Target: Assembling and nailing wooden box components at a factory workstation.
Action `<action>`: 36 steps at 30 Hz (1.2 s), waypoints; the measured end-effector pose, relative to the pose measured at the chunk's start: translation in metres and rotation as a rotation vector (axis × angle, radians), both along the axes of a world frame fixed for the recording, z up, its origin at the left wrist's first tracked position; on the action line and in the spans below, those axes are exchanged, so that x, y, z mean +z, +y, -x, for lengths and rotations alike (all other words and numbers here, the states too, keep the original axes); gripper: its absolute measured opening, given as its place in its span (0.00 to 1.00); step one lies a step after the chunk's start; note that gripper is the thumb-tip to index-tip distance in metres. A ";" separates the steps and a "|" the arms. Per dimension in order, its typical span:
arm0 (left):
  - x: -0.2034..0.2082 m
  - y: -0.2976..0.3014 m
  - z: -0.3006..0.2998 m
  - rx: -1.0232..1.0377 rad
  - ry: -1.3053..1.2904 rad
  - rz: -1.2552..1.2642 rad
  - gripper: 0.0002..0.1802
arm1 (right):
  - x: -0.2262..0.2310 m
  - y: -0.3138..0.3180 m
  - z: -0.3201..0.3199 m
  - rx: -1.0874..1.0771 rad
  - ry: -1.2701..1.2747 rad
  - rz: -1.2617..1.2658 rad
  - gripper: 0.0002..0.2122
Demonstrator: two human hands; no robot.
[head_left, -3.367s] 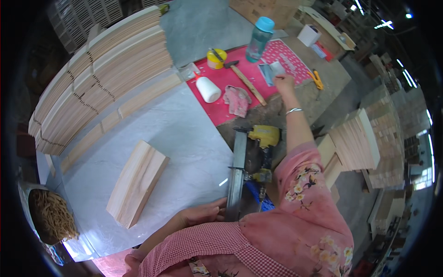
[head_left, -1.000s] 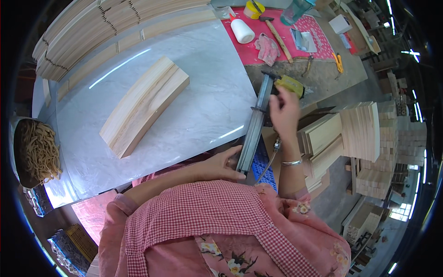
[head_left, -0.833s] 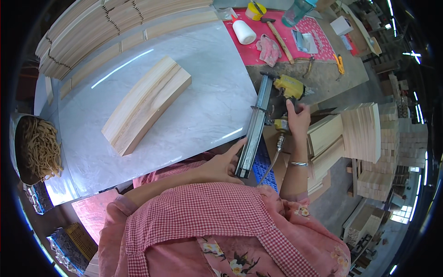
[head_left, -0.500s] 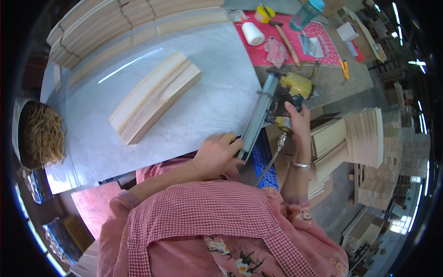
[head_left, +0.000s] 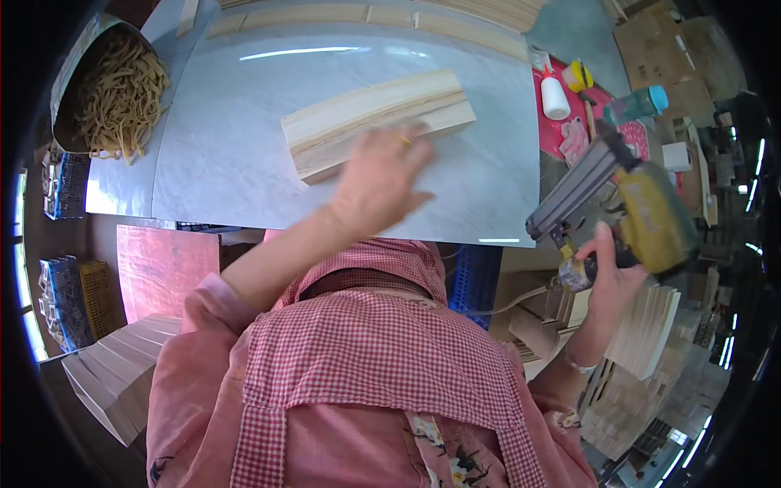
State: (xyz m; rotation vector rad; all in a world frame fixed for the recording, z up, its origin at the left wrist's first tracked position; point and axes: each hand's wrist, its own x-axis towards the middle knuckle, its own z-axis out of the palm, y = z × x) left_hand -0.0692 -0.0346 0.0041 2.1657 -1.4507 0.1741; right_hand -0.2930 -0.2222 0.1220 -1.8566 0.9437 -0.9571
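A pale block of wood (head_left: 439, 99) with visible grain and a slightly curved top lies on the glossy grey table (head_left: 480, 187). My left hand (head_left: 378, 175) is at its near side, thumb spread and fingers stretched over the block's edge. Motion smears the fingers, so I cannot tell whether they touch the wood. A yellow and black air nail gun (head_left: 655, 215) is in my right hand (head_left: 610, 272), held up past the table's right edge. Its long grey magazine (head_left: 573, 183) slants over the table corner, and an air hose (head_left: 517, 302) trails below.
A metal bowl (head_left: 61, 106) of tan rubber-band-like strips stands at the left. Wooden strips (head_left: 325, 15) lie along the far side. On a pink cloth at right are a white bottle (head_left: 555, 99), a yellow tub (head_left: 578, 76) and a blue-capped bottle (head_left: 634, 106). Wooden boards (head_left: 647, 325) are stacked below.
My left hand has left the nail gun's magazine and moved onto the block's near side. My right hand has swung the nail gun outward to the right. The whole view has turned.
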 end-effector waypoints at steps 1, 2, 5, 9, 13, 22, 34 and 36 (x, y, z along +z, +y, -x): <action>0.002 0.010 -0.018 0.075 0.006 -0.030 0.30 | 0.004 -0.003 -0.007 0.026 0.122 -0.028 0.15; 0.002 0.021 -0.033 0.145 -0.030 -0.081 0.31 | 0.007 -0.007 -0.014 0.051 0.246 -0.056 0.14; 0.003 0.053 -0.059 0.289 -0.045 -0.231 0.34 | -0.002 -0.014 -0.036 0.261 0.354 -0.044 0.12; 0.000 0.075 -0.068 0.311 0.032 -0.308 0.34 | -0.019 -0.038 -0.063 0.408 0.562 0.125 0.14; -0.003 0.076 -0.071 0.322 0.140 -0.311 0.28 | -0.008 -0.038 -0.099 0.341 0.642 -0.075 0.13; -0.007 0.079 -0.072 0.321 0.104 -0.199 0.25 | -0.002 -0.045 -0.129 0.417 0.742 -0.099 0.15; -0.012 0.080 -0.072 0.303 0.082 -0.157 0.31 | -0.003 -0.038 -0.133 0.371 0.720 -0.194 0.15; -0.010 0.080 -0.072 0.302 0.089 -0.156 0.31 | -0.004 -0.040 -0.133 0.373 0.723 -0.200 0.14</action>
